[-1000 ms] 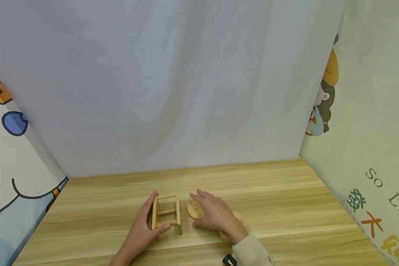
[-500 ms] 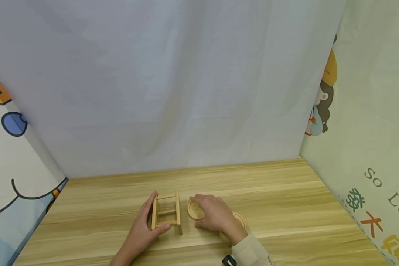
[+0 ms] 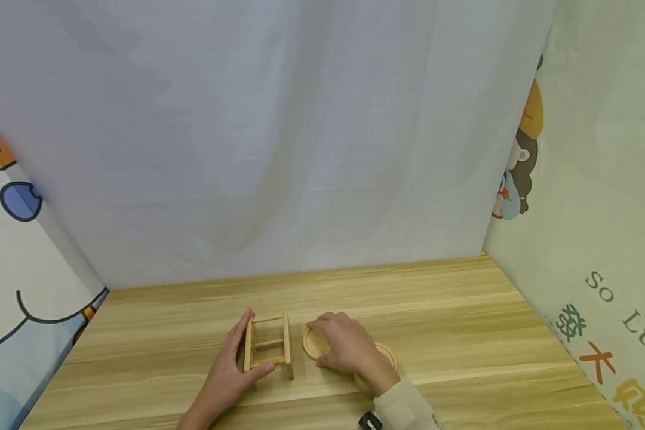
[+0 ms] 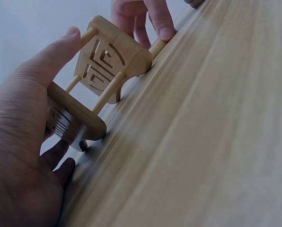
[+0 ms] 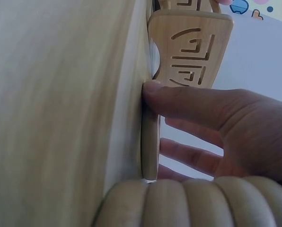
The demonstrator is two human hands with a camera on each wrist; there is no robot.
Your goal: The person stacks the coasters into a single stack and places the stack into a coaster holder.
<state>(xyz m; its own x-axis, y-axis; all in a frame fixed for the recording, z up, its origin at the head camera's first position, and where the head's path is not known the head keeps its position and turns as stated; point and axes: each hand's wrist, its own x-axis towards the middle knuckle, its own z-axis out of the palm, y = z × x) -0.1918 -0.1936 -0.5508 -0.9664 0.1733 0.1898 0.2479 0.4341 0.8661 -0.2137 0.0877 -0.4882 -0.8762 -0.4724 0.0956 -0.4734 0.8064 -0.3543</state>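
Note:
A small wooden coaster rack (image 3: 287,341) with two slotted end panels joined by rods stands on the table. My left hand (image 3: 227,369) holds it from the left, thumb over the near side and fingers along the outer panel. In the left wrist view, the panel (image 4: 113,56) shows cut-out line patterns. Right of the rack a round wooden coaster (image 3: 314,345) lies flat. My right hand (image 3: 349,346) pinches its edges between thumb and fingers; in the right wrist view, the thumb rests at the rim of the coaster (image 5: 151,146). The palm hides part of it.
A stack of round wooden coasters (image 3: 389,356) stands under my right wrist, its ridged side (image 5: 179,203) close below the hand in the right wrist view. The wood-grain table (image 3: 462,310) ends at a pale cloth (image 3: 301,149) behind, with printed cloths at both sides.
My right thumb and fingers have drawn in from a wider spread onto the coaster's edges. The left hand and the rack have stayed in place.

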